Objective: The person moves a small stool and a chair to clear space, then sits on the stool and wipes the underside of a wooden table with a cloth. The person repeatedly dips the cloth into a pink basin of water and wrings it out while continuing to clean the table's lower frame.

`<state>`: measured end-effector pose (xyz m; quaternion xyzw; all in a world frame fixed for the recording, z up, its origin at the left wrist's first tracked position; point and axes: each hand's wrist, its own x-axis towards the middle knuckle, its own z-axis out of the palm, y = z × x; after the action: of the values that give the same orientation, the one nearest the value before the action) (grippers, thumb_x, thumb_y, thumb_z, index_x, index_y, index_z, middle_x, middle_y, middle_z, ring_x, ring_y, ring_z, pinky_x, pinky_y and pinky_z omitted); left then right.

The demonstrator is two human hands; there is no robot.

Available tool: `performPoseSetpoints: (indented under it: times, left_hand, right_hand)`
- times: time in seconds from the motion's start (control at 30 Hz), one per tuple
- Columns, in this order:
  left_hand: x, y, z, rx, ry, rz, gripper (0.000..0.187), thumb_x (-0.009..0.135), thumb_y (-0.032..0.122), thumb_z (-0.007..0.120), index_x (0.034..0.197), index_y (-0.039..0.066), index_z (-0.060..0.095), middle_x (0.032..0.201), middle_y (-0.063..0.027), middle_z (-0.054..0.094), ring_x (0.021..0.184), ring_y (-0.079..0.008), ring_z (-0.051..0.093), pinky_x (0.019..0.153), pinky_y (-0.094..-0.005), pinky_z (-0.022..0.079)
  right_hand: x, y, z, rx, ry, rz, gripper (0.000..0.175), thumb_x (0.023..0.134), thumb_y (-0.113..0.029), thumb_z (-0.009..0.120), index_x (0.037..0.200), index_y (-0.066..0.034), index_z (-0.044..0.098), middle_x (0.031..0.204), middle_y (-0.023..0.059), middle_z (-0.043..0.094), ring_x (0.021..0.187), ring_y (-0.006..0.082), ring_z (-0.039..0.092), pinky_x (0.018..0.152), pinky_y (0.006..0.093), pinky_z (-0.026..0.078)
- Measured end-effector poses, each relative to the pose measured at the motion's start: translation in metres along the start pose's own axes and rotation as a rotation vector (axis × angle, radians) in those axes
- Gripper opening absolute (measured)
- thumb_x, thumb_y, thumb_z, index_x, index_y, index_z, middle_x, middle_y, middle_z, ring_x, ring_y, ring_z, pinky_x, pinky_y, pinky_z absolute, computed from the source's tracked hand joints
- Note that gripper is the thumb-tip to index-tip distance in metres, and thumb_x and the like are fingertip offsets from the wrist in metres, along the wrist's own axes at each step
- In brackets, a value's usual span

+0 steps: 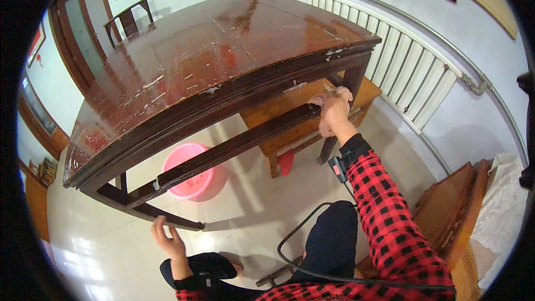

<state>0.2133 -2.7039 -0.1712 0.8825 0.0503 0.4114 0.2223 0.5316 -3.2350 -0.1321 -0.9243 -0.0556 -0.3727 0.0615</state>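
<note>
My right hand (335,110) is closed around a pale pinkish cloth (319,99), pressed where the table's lower rail (250,136) meets the right leg (356,76). Part of the cloth hangs below the hand. My left hand (169,240) is raised near my left knee with its fingers apart and nothing in it. The dark brown wooden table (200,50) has a scuffed, glossy top with pale marks, and whitish patches show along its edge and rail.
A pink plastic basin (184,194) stands on the floor behind the rail. Under the table's right side is a wooden bench (267,113) with a red cloth (286,161) hanging by it. A white radiator (401,54) lines the wall. At the lower right stands wooden furniture (449,205) with a lace cover.
</note>
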Motion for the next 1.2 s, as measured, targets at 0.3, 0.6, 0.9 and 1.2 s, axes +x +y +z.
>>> performPoseSetpoints:
  times: [0.3,0.6,0.9,1.2]
  left_hand:
    - [-0.143,0.043,0.062,-0.158,-0.499,-0.164,0.024,0.072,0.004,0.063,0.096,0.006,0.061,0.092,-0.0119,0.063,0.091,-0.0333,0.057,0.084,-0.0434,0.042]
    - [-0.164,0.028,0.076,-0.226,-0.509,-0.281,0.014,0.076,0.007,0.063,0.090,0.007,0.064,0.085,-0.0113,0.064,0.083,-0.0332,0.060,0.076,-0.0423,0.047]
    - [-0.164,0.033,0.077,-0.265,-0.507,-0.348,0.018,0.078,0.011,0.063,0.095,0.006,0.066,0.087,-0.0116,0.067,0.086,-0.0323,0.062,0.079,-0.0422,0.048]
    - [-0.162,0.031,0.076,-0.334,-0.515,-0.410,0.019,0.077,0.012,0.063,0.094,0.007,0.066,0.084,-0.0093,0.067,0.083,-0.0304,0.063,0.077,-0.0417,0.048]
  right_hand:
    - [0.008,-0.054,-0.040,0.265,-0.134,0.098,0.027,0.077,-0.010,0.062,0.102,-0.0002,0.062,0.090,0.0215,0.064,0.086,0.0367,0.061,0.073,0.0422,0.049]
    - [-0.020,-0.092,-0.050,0.449,0.017,-0.061,0.032,0.072,-0.004,0.060,0.103,-0.0037,0.063,0.098,0.0208,0.063,0.090,0.0372,0.060,0.075,0.0436,0.048]
    - [-0.040,-0.202,-0.051,0.537,0.079,-0.071,0.022,0.077,-0.005,0.056,0.098,-0.0020,0.061,0.089,0.0173,0.063,0.082,0.0354,0.060,0.073,0.0411,0.048]
    - [-0.043,-0.317,-0.055,0.630,0.032,-0.250,0.018,0.074,-0.007,0.061,0.091,-0.0095,0.064,0.097,0.0132,0.061,0.090,0.0353,0.056,0.077,0.0436,0.046]
